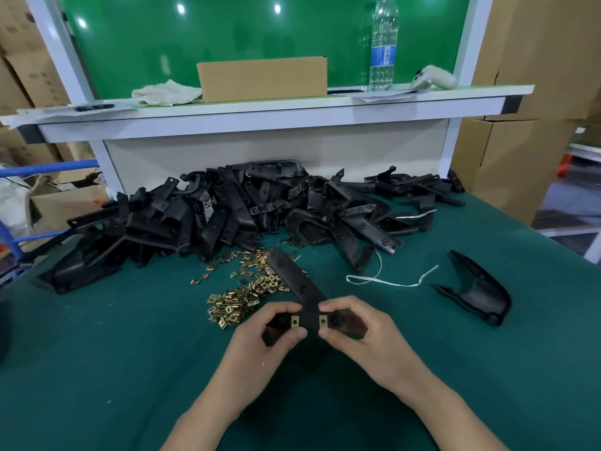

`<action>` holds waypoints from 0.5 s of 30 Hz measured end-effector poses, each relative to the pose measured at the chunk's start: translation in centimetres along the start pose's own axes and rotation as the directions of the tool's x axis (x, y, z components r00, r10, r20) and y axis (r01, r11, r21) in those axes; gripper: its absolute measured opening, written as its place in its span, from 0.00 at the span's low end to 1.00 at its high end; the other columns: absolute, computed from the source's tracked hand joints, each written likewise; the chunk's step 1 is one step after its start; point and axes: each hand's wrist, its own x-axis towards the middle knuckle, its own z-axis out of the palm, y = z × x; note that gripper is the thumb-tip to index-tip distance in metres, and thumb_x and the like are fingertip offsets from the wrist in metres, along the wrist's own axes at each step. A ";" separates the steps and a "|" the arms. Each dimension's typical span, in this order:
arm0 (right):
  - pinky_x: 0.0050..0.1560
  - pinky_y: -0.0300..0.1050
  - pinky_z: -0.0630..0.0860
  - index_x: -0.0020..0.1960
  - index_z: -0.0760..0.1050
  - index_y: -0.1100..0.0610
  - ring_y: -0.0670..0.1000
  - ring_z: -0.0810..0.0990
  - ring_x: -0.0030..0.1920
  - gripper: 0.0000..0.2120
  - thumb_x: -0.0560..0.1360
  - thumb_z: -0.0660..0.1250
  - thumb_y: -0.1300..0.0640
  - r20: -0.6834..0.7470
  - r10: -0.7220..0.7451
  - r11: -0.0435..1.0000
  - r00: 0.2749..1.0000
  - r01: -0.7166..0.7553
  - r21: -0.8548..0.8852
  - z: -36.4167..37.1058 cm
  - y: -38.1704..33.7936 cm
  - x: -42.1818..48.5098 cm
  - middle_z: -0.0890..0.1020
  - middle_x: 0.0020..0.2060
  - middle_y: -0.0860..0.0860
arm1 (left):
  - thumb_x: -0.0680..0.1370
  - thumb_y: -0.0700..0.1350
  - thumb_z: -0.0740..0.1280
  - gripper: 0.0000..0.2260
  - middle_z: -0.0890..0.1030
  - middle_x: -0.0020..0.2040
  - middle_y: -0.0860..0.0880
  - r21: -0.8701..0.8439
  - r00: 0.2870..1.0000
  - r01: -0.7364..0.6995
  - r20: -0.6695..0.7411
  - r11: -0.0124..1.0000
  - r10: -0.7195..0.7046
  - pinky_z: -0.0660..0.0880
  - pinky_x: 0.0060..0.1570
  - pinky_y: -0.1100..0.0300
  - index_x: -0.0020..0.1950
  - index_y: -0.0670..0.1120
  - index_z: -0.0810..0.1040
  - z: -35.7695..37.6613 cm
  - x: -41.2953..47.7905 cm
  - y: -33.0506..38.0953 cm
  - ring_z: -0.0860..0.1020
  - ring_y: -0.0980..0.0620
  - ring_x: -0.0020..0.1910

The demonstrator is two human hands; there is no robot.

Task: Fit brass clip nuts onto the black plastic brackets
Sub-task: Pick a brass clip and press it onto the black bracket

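Saw a green-covered table [97, 353] filling the foreground, with a white shelf [260, 115] across its far edge. Found a big heap of black plastic brackets [227, 209] piled on the table against the base of that shelf. Noted a cardboard box [261, 79] on the shelf. Found a lone bracket [474, 288] lying well apart at the table's right. Saw loose brass clip nuts [240, 297] scattered just in front of the heap. Found a held bracket [299, 284] at the front of the table, with its long arm reaching away over the loose nuts. Saw its left end gripped by the left hand [260, 346], fingers curled, thumb and forefinger pinching. Saw its right end gripped the same way by the right hand [367, 336]. Noted a water bottle [383, 43] on the shelf, right of the box, and a white strap [383, 281] right of the loose nuts. Counted two nuts seated on the held bracket, a left nut [295, 321] and a right nut [323, 321], each just beside a pinching thumb and forefinger.
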 end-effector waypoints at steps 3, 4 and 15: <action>0.61 0.34 0.73 0.56 0.78 0.36 0.43 0.80 0.62 0.15 0.75 0.76 0.53 -0.014 -0.046 0.994 0.999 0.045 -0.103 0.0 0.4 0.3 0.80 0.62 0.37 | 0.73 0.54 0.72 0.13 0.81 0.53 0.64 0.021 0.999 -0.032 -0.004 0.999 0.032 0.71 0.46 0.75 0.55 0.67 0.78 0.1 0.3 -0.2 0.78 0.62 0.53; 0.62 0.34 0.73 0.56 0.78 0.36 0.42 0.80 0.62 0.15 0.75 0.76 0.53 -0.014 -0.050 0.991 0.999 0.048 -0.122 0.0 0.5 0.3 0.80 0.62 0.36 | 0.73 0.53 0.72 0.13 0.80 0.53 0.64 0.040 0.999 -0.046 -0.003 0.998 0.046 0.71 0.47 0.75 0.55 0.66 0.78 0.2 0.4 -0.3 0.78 0.62 0.54; 0.60 0.32 0.73 0.55 0.79 0.38 0.43 0.81 0.61 0.13 0.74 0.76 0.51 -0.017 -0.034 0.997 0.999 0.032 -0.069 0.1 0.7 0.4 0.82 0.60 0.38 | 0.72 0.55 0.71 0.11 0.79 0.50 0.65 0.125 0.991 -0.113 -0.053 0.986 0.121 0.69 0.46 0.76 0.52 0.68 0.77 0.4 0.3 -0.4 0.77 0.64 0.51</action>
